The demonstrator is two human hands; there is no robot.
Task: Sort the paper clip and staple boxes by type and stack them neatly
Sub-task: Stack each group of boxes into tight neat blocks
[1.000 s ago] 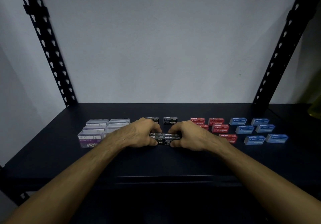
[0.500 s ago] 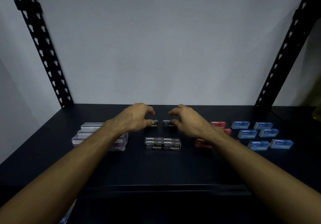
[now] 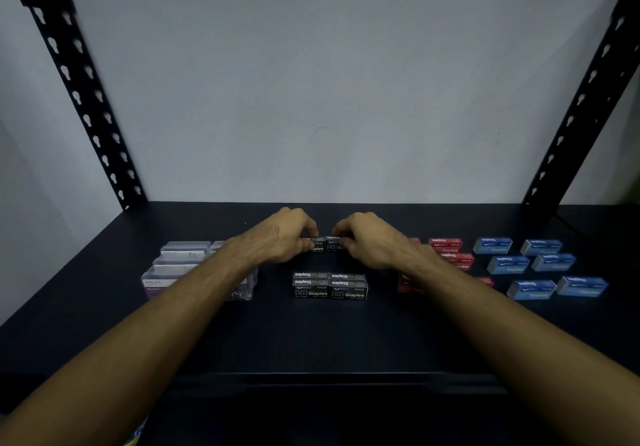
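Two bare hands reach out over a dark shelf (image 3: 311, 341). The left hand (image 3: 277, 238) has its fingers curled around a small black box of staples (image 3: 317, 244) at the back of the shelf. The right hand (image 3: 370, 241) has its fingers curled around another black box (image 3: 333, 243) just beside the first one. The two back boxes sit side by side and look like they touch in the middle. Both still rest on the shelf. Closer to the person sits a neat block of black boxes (image 3: 330, 284), two side by side and more than one row. No hand touches that block. Far on the left are clear paper clip boxes (image 3: 180, 262) in a group, partly hidden under the left arm. To the right of the hands are red boxes (image 3: 450, 250), some hidden behind the right arm. Farther right are blue boxes (image 3: 540, 265), laid out flat and apart from each other. Behind the shelf is a plain grey wall (image 3: 318, 82), with a black metal post with holes (image 3: 79, 92) on each side.
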